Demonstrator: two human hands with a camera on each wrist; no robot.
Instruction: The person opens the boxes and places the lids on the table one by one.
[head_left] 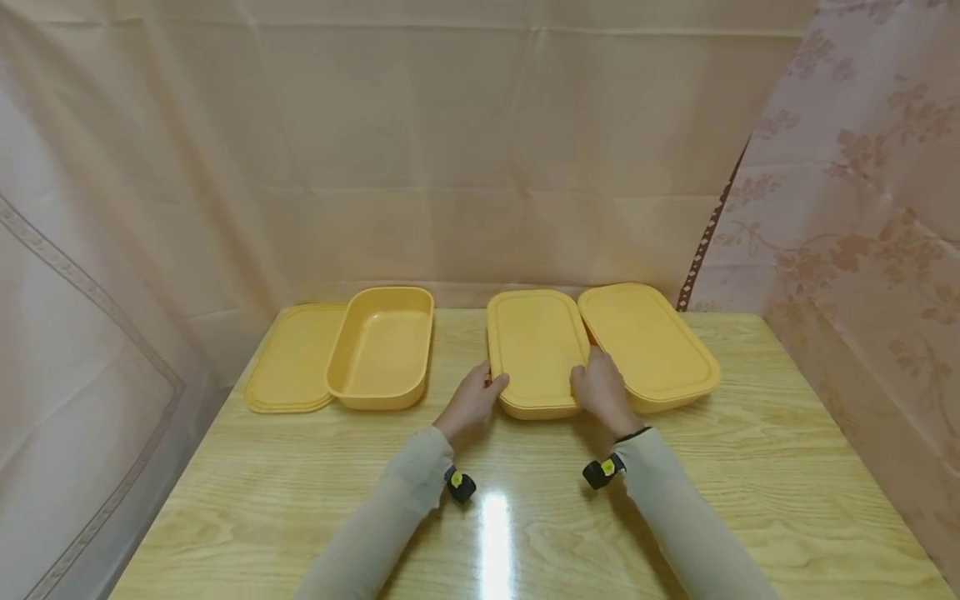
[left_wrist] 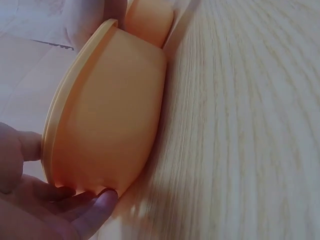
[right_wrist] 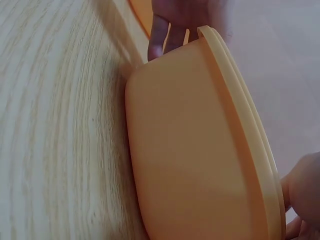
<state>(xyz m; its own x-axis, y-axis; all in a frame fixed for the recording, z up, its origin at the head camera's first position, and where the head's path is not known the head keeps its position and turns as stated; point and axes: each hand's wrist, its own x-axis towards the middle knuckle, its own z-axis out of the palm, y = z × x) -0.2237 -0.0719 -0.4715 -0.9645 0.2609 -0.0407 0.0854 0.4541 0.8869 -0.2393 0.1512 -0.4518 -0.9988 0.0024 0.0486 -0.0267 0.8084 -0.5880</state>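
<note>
A lidded yellow food container (head_left: 537,350) stands on the wooden table between my two hands. My left hand (head_left: 474,398) grips its left side, the thumb on the lid's edge and the fingers (left_wrist: 102,207) against the side wall, as the left wrist view shows. On the opposite side my right hand (head_left: 602,392) holds the container, thumb at the lid rim; its other fingers are mostly hidden. Close beside that hand sits a second lidded yellow container (head_left: 651,342), turned at a slant. In the right wrist view the held container (right_wrist: 195,145) rests on the tabletop.
Left of my hands stands an uncovered yellow container (head_left: 382,346), its inside bare. A loose yellow lid (head_left: 292,358) lies flat beside it, partly under its edge. The wooden table (head_left: 510,533) ends at a beige curtain (head_left: 450,167) behind; patterned cloth hangs at both sides.
</note>
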